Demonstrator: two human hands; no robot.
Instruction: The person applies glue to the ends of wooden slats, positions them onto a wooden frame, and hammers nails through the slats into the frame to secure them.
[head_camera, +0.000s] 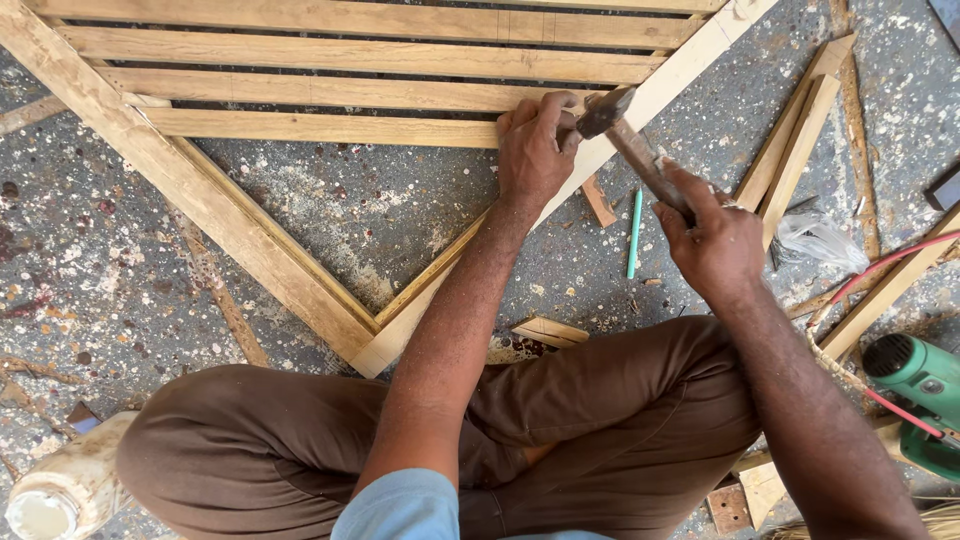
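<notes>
ITEM: slatted timber frame, assembly under way. Entries listed near to far.

1. Crossed legs in brown trousers (620, 430), seated on floor; pale plastic jug (60, 490) at near left; green power tool (915, 385) w/ red cable at near right.
2. Wooden frame (250, 235), unfinished pale timber, laid flat on speckled concrete floor (340, 210) directly ahead of knees. Mitred corner pointed at the sitter; joint seen closed, w/ a faint seam. Two long rails run away left and right.
3. Slats (330, 90): four or so seen fitted across the frame, parallel, narrow gaps betw. them. Lowest slat (320, 127) appears seated at left rail; its right end is covered by the hand, so fixing there cannot be told. Space betw. lowest slat and corner left unfilled.
4. Left hand (535, 150): fingers curled and pressed down on right end of lowest slat, by the right rail; whether a nail is pinched cannot be told.
5. Right hand (715, 240): fist closed round handle of hammer (625, 135); steel head held just beside left-hand fingers, above the slat end.
6. Loose offcuts (795, 140), a teal pencil (634, 232) and sawdust noted on floor at right.

Judged status: outer frame and upper slats done; lowest slat end in hand; lower section possibly left.
</notes>
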